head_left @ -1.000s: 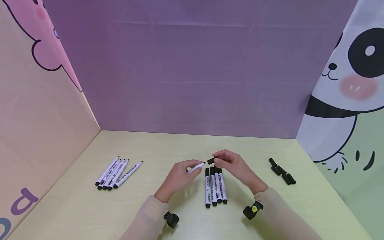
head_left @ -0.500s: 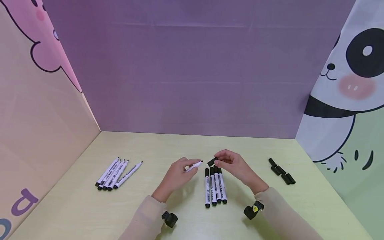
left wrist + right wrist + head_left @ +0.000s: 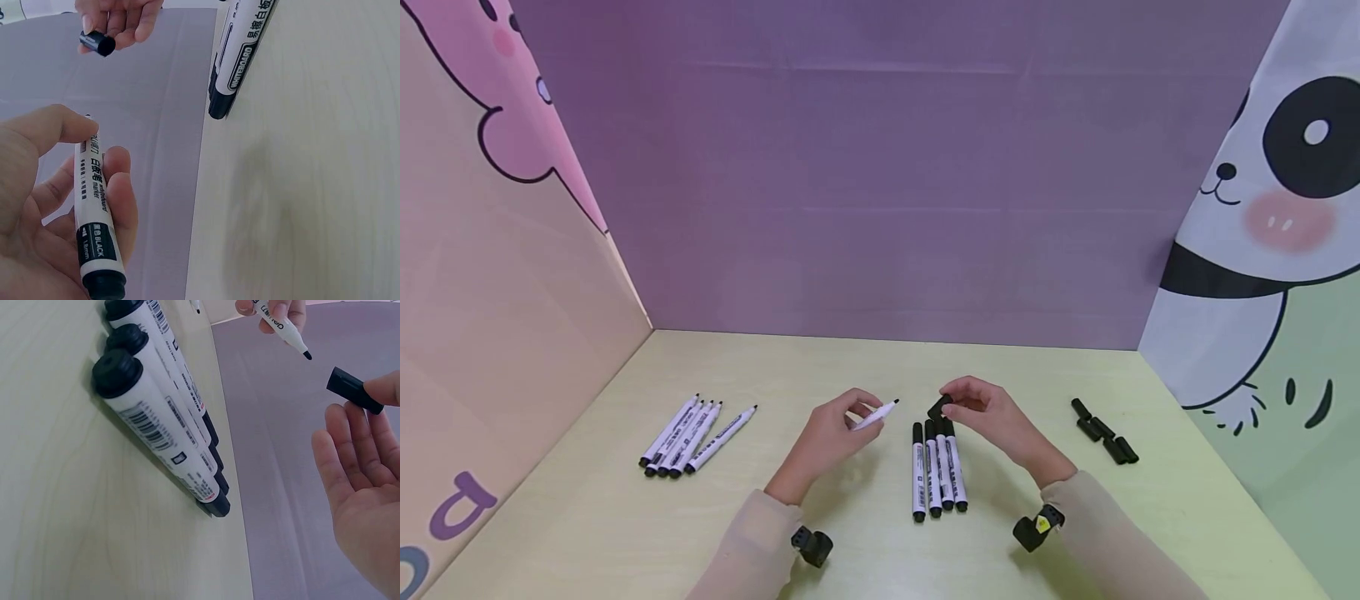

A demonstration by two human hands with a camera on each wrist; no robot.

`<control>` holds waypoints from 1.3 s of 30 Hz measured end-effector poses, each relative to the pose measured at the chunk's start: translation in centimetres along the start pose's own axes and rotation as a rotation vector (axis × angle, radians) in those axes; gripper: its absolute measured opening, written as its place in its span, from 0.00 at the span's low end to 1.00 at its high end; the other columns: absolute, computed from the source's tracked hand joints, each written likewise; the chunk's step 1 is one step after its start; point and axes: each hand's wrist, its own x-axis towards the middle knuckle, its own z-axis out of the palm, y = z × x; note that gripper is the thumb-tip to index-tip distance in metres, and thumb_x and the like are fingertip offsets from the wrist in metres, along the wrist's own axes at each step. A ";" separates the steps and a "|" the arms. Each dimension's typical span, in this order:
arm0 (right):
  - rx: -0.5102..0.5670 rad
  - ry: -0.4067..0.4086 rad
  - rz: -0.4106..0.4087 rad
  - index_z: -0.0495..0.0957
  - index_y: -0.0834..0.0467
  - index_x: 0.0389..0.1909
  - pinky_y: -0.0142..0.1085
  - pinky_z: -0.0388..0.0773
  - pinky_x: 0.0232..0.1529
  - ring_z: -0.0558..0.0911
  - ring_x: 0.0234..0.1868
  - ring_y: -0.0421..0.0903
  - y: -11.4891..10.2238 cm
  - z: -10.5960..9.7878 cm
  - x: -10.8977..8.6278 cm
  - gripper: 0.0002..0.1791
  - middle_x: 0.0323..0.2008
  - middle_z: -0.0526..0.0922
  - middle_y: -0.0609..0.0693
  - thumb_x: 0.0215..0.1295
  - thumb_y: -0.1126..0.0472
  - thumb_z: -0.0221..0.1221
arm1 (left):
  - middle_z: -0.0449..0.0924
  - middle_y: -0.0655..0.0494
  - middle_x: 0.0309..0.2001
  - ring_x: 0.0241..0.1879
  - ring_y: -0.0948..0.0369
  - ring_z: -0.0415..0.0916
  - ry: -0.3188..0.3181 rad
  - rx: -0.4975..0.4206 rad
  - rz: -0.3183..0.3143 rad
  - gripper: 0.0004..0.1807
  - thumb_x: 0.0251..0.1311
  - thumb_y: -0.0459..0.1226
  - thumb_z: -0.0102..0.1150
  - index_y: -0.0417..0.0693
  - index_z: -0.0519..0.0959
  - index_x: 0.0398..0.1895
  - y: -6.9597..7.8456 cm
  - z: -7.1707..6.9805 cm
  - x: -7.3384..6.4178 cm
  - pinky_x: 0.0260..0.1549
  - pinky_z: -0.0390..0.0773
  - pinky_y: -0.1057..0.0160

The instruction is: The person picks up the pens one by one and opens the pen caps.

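My left hand (image 3: 831, 433) holds an uncapped whiteboard marker (image 3: 97, 206) between thumb and fingers; its black tip points up and to the right in the head view. A black cap (image 3: 350, 387) is pinched by the thumb and fingers of my right hand (image 3: 988, 417). Marker and cap are apart, with a gap between the hands. Below the right hand, several capped markers (image 3: 919, 475) lie side by side on the table.
Several uncapped markers (image 3: 677, 437) lie at the left of the table (image 3: 715, 542), one of them slightly apart (image 3: 722, 439). Loose black caps (image 3: 1103, 427) lie in a group at the right. A purple wall (image 3: 880, 183) stands behind.
My left hand has moved left and slightly down with the marker, widening the gap to the cap. My right hand has shifted a little to the right, still pinching the cap.
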 end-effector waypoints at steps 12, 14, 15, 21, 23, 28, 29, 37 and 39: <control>-0.002 -0.002 -0.003 0.76 0.61 0.58 0.45 0.76 0.56 0.83 0.49 0.56 -0.1 -0.5 -0.4 0.18 0.46 0.79 0.57 0.71 0.59 0.61 | 0.82 0.52 0.43 0.33 0.59 0.79 0.060 -0.033 -0.059 0.15 0.61 0.31 0.66 0.50 0.81 0.52 -1.1 -2.2 -0.3 0.29 0.81 0.61; -0.015 0.006 0.002 0.76 0.60 0.59 0.48 0.74 0.58 0.83 0.49 0.58 0.0 -0.7 -0.4 0.19 0.45 0.79 0.55 0.71 0.58 0.61 | 0.83 0.52 0.43 0.35 0.58 0.80 0.080 -0.016 -0.075 0.15 0.61 0.32 0.67 0.50 0.82 0.51 -1.4 -2.7 -0.4 0.29 0.81 0.61; -0.018 0.011 0.007 0.76 0.59 0.59 0.50 0.74 0.59 0.83 0.50 0.60 0.0 -0.8 -0.5 0.19 0.45 0.79 0.55 0.72 0.57 0.61 | 0.83 0.52 0.43 0.35 0.58 0.80 0.088 -0.008 -0.085 0.15 0.61 0.32 0.67 0.50 0.82 0.51 -1.5 -2.9 -0.4 0.29 0.81 0.61; -0.010 0.035 0.023 0.74 0.60 0.60 0.50 0.73 0.59 0.80 0.51 0.66 0.2 -1.3 -0.7 0.20 0.46 0.79 0.56 0.72 0.57 0.61 | 0.84 0.53 0.44 0.39 0.56 0.82 0.108 0.060 -0.110 0.13 0.61 0.34 0.68 0.50 0.83 0.50 -2.5 -4.2 -0.8 0.33 0.80 0.59; -0.003 0.042 0.024 0.73 0.60 0.59 0.48 0.74 0.58 0.80 0.51 0.66 0.2 -1.5 -0.7 0.20 0.46 0.79 0.56 0.71 0.58 0.61 | 0.85 0.52 0.44 0.40 0.55 0.82 0.115 0.072 -0.105 0.13 0.61 0.34 0.68 0.50 0.83 0.49 -2.7 -4.6 -0.9 0.35 0.80 0.58; -0.005 0.050 0.021 0.74 0.61 0.58 0.44 0.76 0.56 0.81 0.50 0.65 0.2 -1.8 -0.9 0.19 0.46 0.79 0.56 0.71 0.59 0.61 | 0.86 0.50 0.45 0.42 0.53 0.83 0.130 0.102 -0.090 0.14 0.60 0.33 0.69 0.48 0.84 0.49 -3.1 -5.7 -1.2 0.41 0.81 0.55; -0.006 0.052 0.020 0.74 0.61 0.58 0.44 0.76 0.55 0.81 0.50 0.65 0.2 -1.9 -0.9 0.19 0.46 0.79 0.56 0.71 0.59 0.62 | 0.86 0.50 0.45 0.43 0.53 0.83 0.131 0.111 -0.089 0.14 0.60 0.34 0.69 0.48 0.84 0.49 -3.3 -5.9 -1.2 0.42 0.81 0.55; -0.012 0.068 0.016 0.74 0.62 0.58 0.40 0.77 0.54 0.82 0.49 0.64 0.3 -2.8 -1.4 0.19 0.46 0.79 0.57 0.70 0.59 0.62 | 0.86 0.48 0.45 0.47 0.51 0.83 0.157 0.146 -0.142 0.14 0.62 0.36 0.68 0.46 0.84 0.51 -4.2 -7.7 -2.0 0.43 0.81 0.54; -0.012 0.075 0.019 0.74 0.62 0.58 0.38 0.77 0.53 0.83 0.48 0.60 0.4 -3.0 -1.6 0.19 0.46 0.79 0.57 0.70 0.60 0.62 | 0.86 0.47 0.45 0.47 0.50 0.83 0.164 0.163 -0.160 0.15 0.62 0.37 0.68 0.45 0.84 0.51 -4.4 -8.1 -2.2 0.40 0.81 0.55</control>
